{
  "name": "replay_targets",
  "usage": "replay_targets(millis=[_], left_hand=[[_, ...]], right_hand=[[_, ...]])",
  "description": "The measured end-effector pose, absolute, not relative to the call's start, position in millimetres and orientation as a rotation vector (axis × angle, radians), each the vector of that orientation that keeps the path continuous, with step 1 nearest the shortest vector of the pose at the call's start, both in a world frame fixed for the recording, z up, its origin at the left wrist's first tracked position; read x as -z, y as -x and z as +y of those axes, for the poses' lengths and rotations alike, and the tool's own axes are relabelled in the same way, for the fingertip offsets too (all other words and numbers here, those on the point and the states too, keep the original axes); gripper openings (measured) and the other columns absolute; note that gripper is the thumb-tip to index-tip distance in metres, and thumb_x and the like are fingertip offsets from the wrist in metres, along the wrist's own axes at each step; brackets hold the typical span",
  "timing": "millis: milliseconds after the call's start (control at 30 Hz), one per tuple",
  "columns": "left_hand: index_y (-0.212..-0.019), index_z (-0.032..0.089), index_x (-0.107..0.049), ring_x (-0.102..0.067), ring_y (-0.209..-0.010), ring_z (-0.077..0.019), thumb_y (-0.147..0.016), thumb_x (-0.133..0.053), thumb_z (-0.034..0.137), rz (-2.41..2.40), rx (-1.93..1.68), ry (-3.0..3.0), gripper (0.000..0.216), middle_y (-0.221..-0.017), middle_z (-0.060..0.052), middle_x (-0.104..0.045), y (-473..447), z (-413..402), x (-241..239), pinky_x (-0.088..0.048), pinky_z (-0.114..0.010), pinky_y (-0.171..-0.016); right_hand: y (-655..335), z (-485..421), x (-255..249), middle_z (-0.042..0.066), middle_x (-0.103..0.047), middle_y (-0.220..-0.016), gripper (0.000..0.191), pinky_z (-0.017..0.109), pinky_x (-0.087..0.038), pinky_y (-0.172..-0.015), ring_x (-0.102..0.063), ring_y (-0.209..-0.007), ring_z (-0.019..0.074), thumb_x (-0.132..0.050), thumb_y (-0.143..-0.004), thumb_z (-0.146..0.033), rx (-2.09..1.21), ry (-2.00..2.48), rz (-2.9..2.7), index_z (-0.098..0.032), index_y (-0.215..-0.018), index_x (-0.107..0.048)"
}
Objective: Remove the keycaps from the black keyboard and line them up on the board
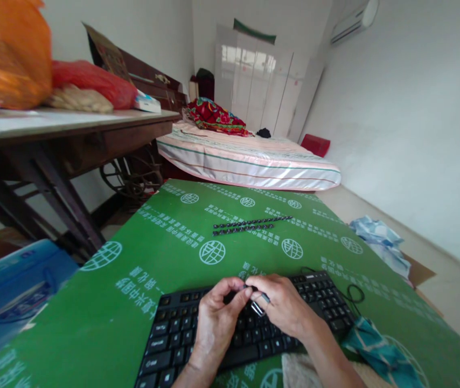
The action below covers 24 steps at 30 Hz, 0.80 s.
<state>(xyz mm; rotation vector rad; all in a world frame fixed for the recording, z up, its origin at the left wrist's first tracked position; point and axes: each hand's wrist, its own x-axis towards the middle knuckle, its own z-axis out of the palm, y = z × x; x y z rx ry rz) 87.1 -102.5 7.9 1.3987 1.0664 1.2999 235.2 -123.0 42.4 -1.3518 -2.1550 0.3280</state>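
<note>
A black keyboard (250,353) lies on the green board beneath both hands. Above its middle, my left hand (220,312) pinches thumb and forefinger together around a small dark piece, mostly hidden by the fingertips. My right hand (280,302) is closed against the left fingertips. From its fingers sticks out a small tool with shiny metal prongs (258,308); its dark end shows beside the forefinger. Farther back, two long rows of small black pieces (244,229) lie side by side; they resemble keycaps. Several spots in the keyboard's top row look bare.
The green printed board (165,242) fills the foreground. A teal checked cloth (381,350) lies at its right front, near the keyboard cable (353,293). To the left stand a blue box (20,302) and a table (125,124) with bags. Behind is a bed (246,156).
</note>
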Motion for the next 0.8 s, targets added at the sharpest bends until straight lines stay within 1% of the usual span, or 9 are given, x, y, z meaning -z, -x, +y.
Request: replay_targets(millis=[100,200,300,333,400,467,667,800], left_hand=[[-0.073,0.015,-0.065,-0.06,-0.067,-0.0158,-0.069,-0.067,0.034,1.067,-1.29,-1.378,0.019,-0.069,-0.001,-0.066,-87.9,-102.4,-7.5,-0.051,-0.025,-0.066],[-0.082,0.016,-0.065,-0.064,-0.078,-0.0187,-0.07,-0.065,0.034,1.091,-1.304,-1.352,0.022,-0.081,-0.004,-0.07,-89.7,-102.3,-6.4,-0.051,-0.029,-0.077],[-0.084,0.018,-0.066,-0.065,-0.083,-0.0198,-0.072,-0.062,0.035,1.178,-1.289,-1.44,0.02,-0.085,-0.004,-0.071,-90.3,-102.7,-4.0,-0.05,-0.032,-0.082],[-0.084,0.018,-0.066,-0.065,-0.083,-0.0198,-0.073,-0.061,0.034,1.201,-1.281,-1.491,0.019,-0.086,-0.004,-0.071,-90.0,-103.0,-2.9,-0.05,-0.032,-0.082],[-0.085,0.02,-0.066,-0.065,-0.083,-0.0195,-0.075,-0.06,0.031,1.229,-1.258,-1.603,0.017,-0.086,-0.003,-0.07,-89.0,-103.8,-0.7,-0.051,-0.032,-0.081],[-0.087,0.022,-0.066,-0.065,-0.082,-0.0189,-0.076,-0.058,0.028,1.247,-1.231,-1.704,0.015,-0.085,-0.002,-0.07,-87.8,-104.6,1.0,-0.052,-0.031,-0.078],[-0.085,0.025,-0.066,-0.066,-0.077,-0.0168,-0.077,-0.057,0.022,1.245,-1.228,-1.891,0.013,-0.08,0.0,-0.069,-86.8,-107.1,-0.5,-0.054,-0.026,-0.07],[-0.088,0.025,-0.065,-0.066,-0.077,-0.0173,-0.077,-0.057,0.023,1.234,-1.203,-1.943,0.014,-0.082,-0.002,-0.069,-86.2,-108.3,-0.4,-0.055,-0.025,-0.07]], right_hand=[[-236.7,-118.4,-49.2,-0.001,-0.065,-0.074,0.016,0.02,-0.04,-0.059,-0.058,-0.064,0.0124,-0.048,-0.086,-0.022,-0.45,1.363,-2.16,-0.023,-0.095,-0.061],[-250.1,-100.8,-54.3,-0.004,-0.06,-0.063,0.016,0.018,-0.037,-0.053,-0.054,-0.056,0.0101,-0.05,-0.082,-0.021,-0.558,1.39,-2.135,-0.024,-0.094,-0.061],[-278.8,-67.2,-56.3,-0.007,-0.053,-0.053,0.018,0.018,-0.035,-0.05,-0.051,-0.05,0.0098,-0.052,-0.081,-0.023,-0.573,1.5,-2.073,-0.022,-0.096,-0.062],[-290.7,-53.8,-56.2,-0.007,-0.051,-0.051,0.019,0.018,-0.034,-0.05,-0.05,-0.049,0.0101,-0.052,-0.081,-0.024,-0.558,1.552,-2.061,-0.021,-0.097,-0.062],[-314.8,-27.2,-54.8,-0.007,-0.052,-0.053,0.02,0.019,-0.035,-0.05,-0.051,-0.049,0.0099,-0.052,-0.082,-0.025,-0.524,1.701,-2.055,-0.02,-0.098,-0.061],[-336.3,-4.0,-51.6,-0.008,-0.049,-0.05,0.018,0.019,-0.034,-0.051,-0.05,-0.048,0.0098,-0.055,-0.08,-0.023,-0.424,1.854,-2.034,-0.02,-0.096,-0.062],[-373.1,37.2,-33.1,-0.007,-0.05,-0.045,0.017,0.021,-0.033,-0.053,-0.048,-0.045,0.0101,-0.059,-0.077,-0.019,-0.365,1.962,-2.014,-0.022,-0.092,-0.065],[-383.2,55.2,-19.5,-0.007,-0.05,-0.045,0.018,0.021,-0.032,-0.052,-0.048,-0.044,0.0103,-0.06,-0.077,-0.019,-0.366,1.998,-2.019,-0.024,-0.093,-0.066]])
